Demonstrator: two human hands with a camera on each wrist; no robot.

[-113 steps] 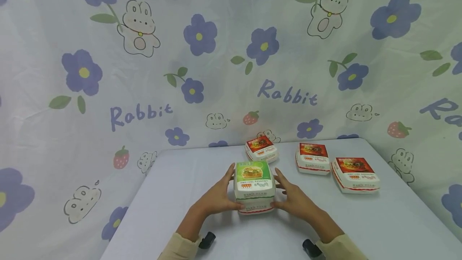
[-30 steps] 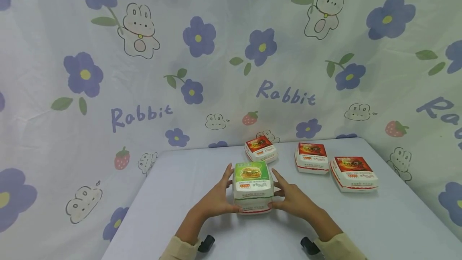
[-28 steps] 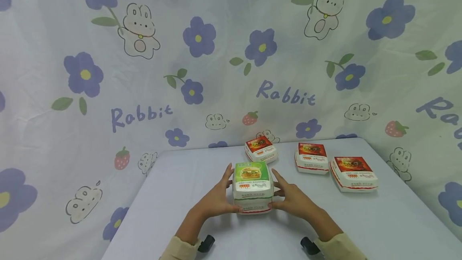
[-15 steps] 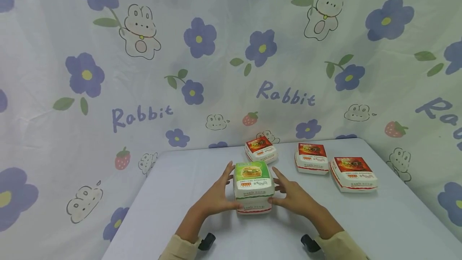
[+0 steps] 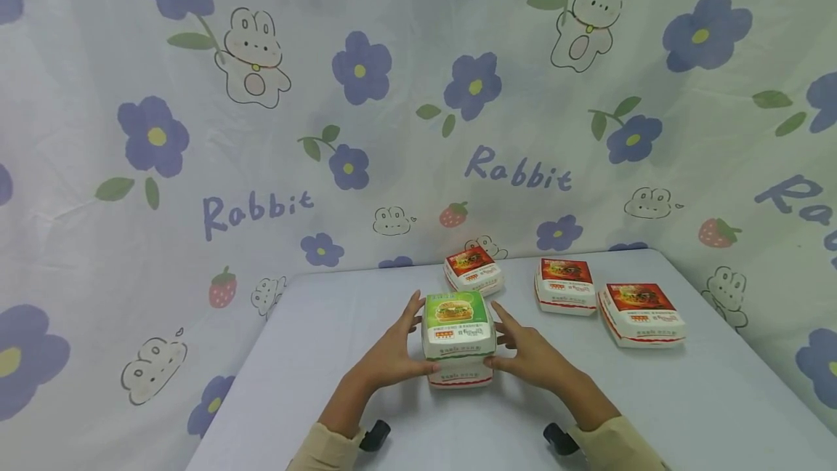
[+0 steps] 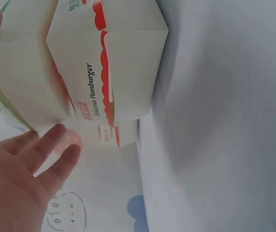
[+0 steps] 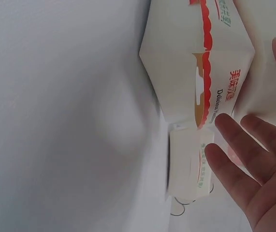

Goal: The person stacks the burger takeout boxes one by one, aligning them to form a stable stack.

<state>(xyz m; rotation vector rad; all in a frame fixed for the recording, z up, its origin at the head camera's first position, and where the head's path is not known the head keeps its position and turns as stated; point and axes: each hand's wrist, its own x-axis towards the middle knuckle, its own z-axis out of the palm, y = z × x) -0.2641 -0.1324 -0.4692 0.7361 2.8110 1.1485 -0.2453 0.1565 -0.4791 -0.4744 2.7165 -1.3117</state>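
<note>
In the head view, a green-topped hamburger box is stacked on a hamburger box with a red wavy trim, which stands on the white table. My left hand holds the green box at its left side, thumb on the near face close to the seam between the boxes. The right hand mirrors it on the other side. Both wrist views show thumb and fingertips at the upper box, with the lower box beneath it. The fingers' far ends are partly hidden in the head view.
Three red-topped hamburger boxes stand farther back: one behind the stack, one right of it and one nearer the right edge. A rabbit-and-flower printed curtain hangs behind the white table.
Both thumbs have slid up from the lower box toward the upper box's bottom edge, and the hands have risen slightly. The stack and the red-topped boxes stay in place.
</note>
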